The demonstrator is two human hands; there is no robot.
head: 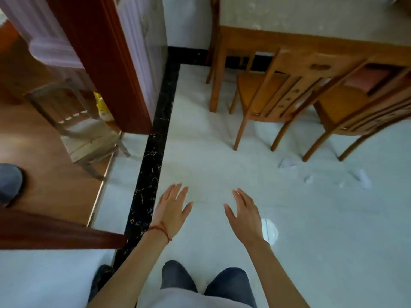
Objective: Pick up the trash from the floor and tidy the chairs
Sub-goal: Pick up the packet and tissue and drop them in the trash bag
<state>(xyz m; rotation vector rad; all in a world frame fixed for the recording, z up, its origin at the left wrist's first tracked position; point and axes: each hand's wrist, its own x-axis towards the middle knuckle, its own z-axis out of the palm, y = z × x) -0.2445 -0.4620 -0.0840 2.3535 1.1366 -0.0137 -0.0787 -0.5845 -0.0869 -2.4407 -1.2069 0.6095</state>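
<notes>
Trash lies to the right, nearest the right hand

Trash is untouched: both hands hover flat, fingers spread and empty. The right hand partly covers a white scrap on the floor beside its wrist. The left hand is farther off. More crumpled paper lies ahead-right, near the chair legs.

open floor ahead, chairs right
</notes>
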